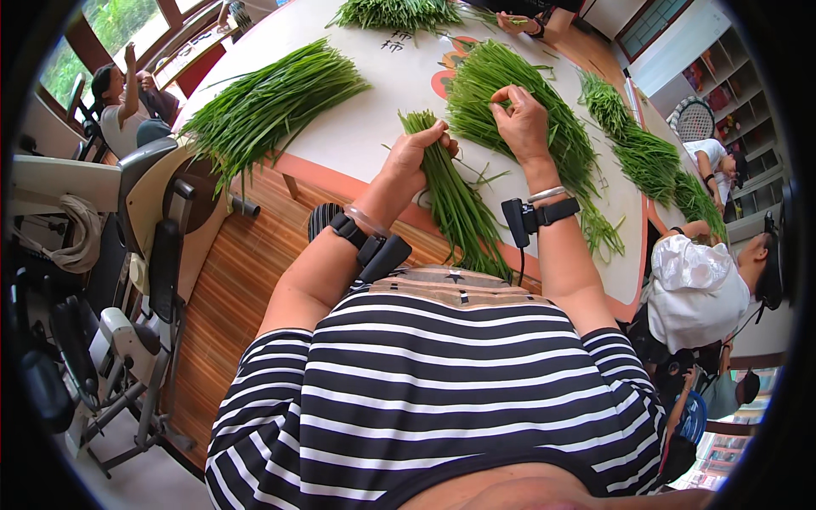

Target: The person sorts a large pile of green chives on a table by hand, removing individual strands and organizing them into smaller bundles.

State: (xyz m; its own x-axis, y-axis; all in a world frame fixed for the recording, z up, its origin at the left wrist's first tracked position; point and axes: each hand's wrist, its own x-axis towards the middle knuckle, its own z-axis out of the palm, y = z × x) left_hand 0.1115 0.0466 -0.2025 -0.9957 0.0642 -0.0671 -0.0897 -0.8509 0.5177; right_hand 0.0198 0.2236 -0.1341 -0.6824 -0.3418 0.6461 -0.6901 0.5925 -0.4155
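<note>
My left hand [408, 159] is closed round a thick bunch of green garlic chives [459, 204]. The bunch's cut ends poke out above my fist, and its long leaves droop over the table's near edge toward my lap. Over a large heap of chives [486, 81], just right of the bunch, my right hand [522, 127] is held with thumb and forefinger pinched together. Whatever is between those fingertips, if anything, is too small to make out. Each wrist wears a bangle and a black strapped device.
Another chive pile [276, 102] overhangs the left edge of the white table [374, 110]. More chives [395, 12] lie at the far side, and a row [650, 157] runs along the right. Other people work nearby, including one in white [701, 289]. Exercise equipment [127, 340] stands at left.
</note>
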